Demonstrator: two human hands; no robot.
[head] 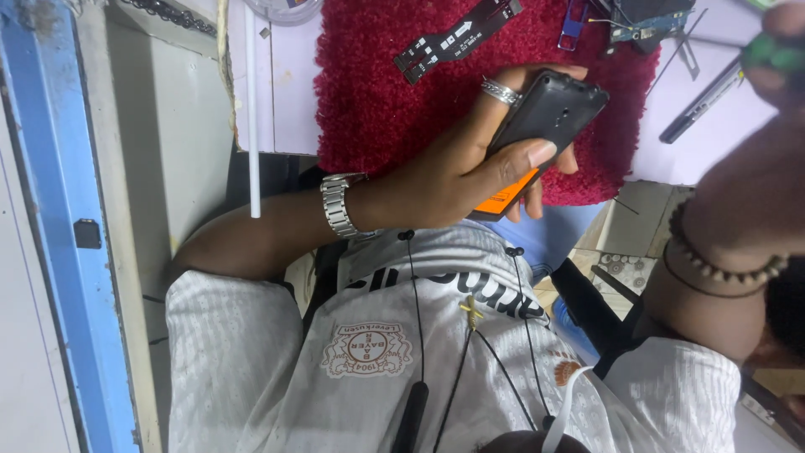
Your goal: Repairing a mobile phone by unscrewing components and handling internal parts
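Nearest the camera is the person's own white shirt (277, 361), with a round crest badge (367, 349) on the chest and a band of dark lettering higher up. Thin black earphone cords (417, 319) run down over it, and a small yellow cross (472, 312) hangs between them.

The left hand (470, 159) is clamped on a black phone (549, 113): the thumb lies along one long edge, the fingers wrap round the far side, and a silver ring (501, 91) sits on one finger. The phone is tilted, held just above the near edge of a red fluffy mat (377, 92). Its lower end shows an orange patch (507, 197) under the palm. A silver metal watch (337, 204) circles that wrist.

The right hand (776, 50) is at the top right corner, blurred and close to the lens. Its fingers seem closed round something green (776, 54), but I cannot tell what it is. A beaded bracelet (721, 260) sits on that wrist.

On the mat lies a long black strip of circuit ribbon (457, 38). A small blue circuit board (641, 25) lies at the mat's far right. A dark pen-like tool (700, 105) rests on the pale table (289, 92) beside it.
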